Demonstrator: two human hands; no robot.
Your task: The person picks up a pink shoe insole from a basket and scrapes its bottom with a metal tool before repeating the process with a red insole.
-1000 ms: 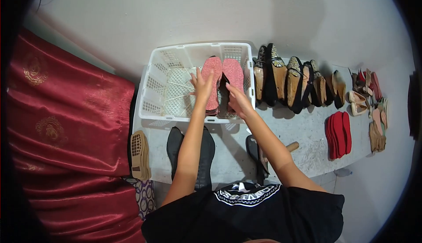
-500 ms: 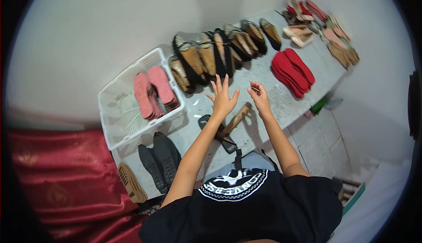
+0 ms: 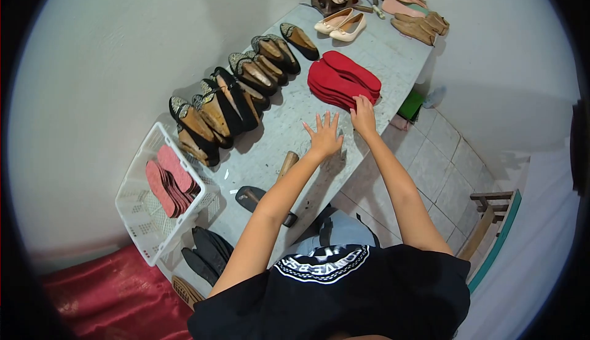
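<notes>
My left hand (image 3: 324,140) is held over the tabletop, fingers spread, with nothing in it. Its nearest neighbour is a stack of red insoles (image 3: 344,80), lying in two overlapping piles just beyond. At the near right edge of that stack, my right hand (image 3: 364,120) has its fingertips on or very close to the insoles; contact cannot be made out for certain. Its fingers are slightly bent and apart. Below my left forearm lie a wooden-handled hammer (image 3: 287,163) and a dark sole-shaped piece (image 3: 249,197), both partly covered by the arm.
Black flat shoes (image 3: 212,109) line the wall side of the table (image 3: 295,122). A white plastic basket (image 3: 132,198) holds pink insoles (image 3: 165,186). Dark soles (image 3: 206,257) lie beside it. Cream shoes (image 3: 347,25) and tan pieces (image 3: 418,26) are at the far end. A wooden rack (image 3: 491,223) stands right.
Both hands have moved right along the table, and my right hand has come to the red insoles. The view has turned, so the table's contents appear further left.
</notes>
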